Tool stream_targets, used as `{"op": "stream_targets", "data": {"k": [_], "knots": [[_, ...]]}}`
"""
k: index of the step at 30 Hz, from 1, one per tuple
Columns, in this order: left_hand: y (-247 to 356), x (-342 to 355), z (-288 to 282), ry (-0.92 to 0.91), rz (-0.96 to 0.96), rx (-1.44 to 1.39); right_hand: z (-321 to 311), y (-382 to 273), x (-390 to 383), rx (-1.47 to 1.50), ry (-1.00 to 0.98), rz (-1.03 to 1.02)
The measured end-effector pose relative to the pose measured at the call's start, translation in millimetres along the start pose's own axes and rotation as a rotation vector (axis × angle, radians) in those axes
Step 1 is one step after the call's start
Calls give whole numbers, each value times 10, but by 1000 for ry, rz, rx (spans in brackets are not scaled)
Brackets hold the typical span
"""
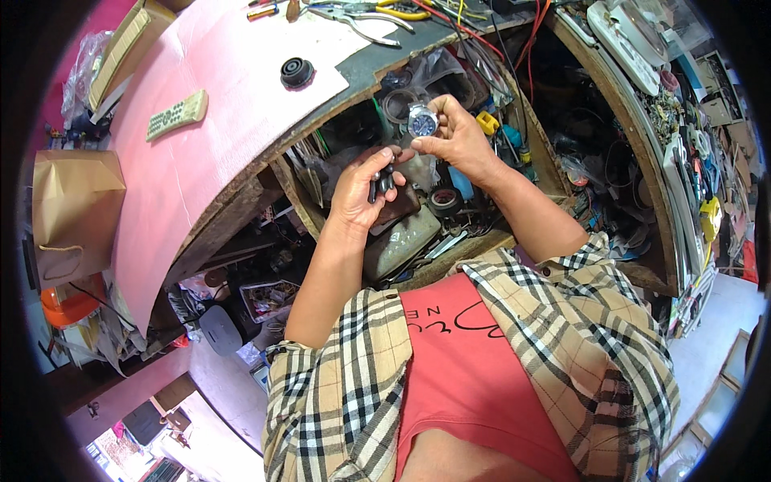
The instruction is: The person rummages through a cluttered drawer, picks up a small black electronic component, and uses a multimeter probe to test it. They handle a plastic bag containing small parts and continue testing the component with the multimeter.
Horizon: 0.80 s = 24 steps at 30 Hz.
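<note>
A silver wristwatch (422,122) with a blue dial is pinched between the thumb and fingers of my right hand (462,145), its dial turned up toward me. Close to its left, my left hand (357,191) is closed around a small tool with black handles (383,183). The working end of that tool is hidden, so its exact kind cannot be made out. Both hands hover over an open drawer (474,238) crammed with odds and ends. Among them, below my hands, lie a roll of tape (445,201) and a worn metal case (403,244).
On the pink-topped table to the left rest a remote control (177,116) and a round black part (296,72). Pliers (361,22) and loose wires lie along the far edge. A brown paper bag (79,213) stands far left. Cluttered shelving curves along the right.
</note>
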<state>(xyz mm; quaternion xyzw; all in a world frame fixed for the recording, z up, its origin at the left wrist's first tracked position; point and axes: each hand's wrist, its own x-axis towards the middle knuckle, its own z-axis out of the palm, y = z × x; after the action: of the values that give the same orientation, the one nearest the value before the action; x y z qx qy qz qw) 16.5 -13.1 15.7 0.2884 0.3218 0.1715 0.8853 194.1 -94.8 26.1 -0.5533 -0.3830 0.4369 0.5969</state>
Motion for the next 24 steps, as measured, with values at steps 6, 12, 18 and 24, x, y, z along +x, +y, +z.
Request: {"op": "stream_targets", "data": {"k": [6, 12, 18, 24], "knots": [[-10, 7, -7, -2, -5, -6, 10, -73, -22, 60, 29, 67], [-12, 16, -17, -7, -18, -18, -220, -99, -1, 729, -112, 353], [-16, 12, -22, -9, -15, -12, -290, -37, 48, 845, -106, 350], [-13, 8, -22, 4, -23, -18, -289, -69, 36, 946, -129, 353]]}}
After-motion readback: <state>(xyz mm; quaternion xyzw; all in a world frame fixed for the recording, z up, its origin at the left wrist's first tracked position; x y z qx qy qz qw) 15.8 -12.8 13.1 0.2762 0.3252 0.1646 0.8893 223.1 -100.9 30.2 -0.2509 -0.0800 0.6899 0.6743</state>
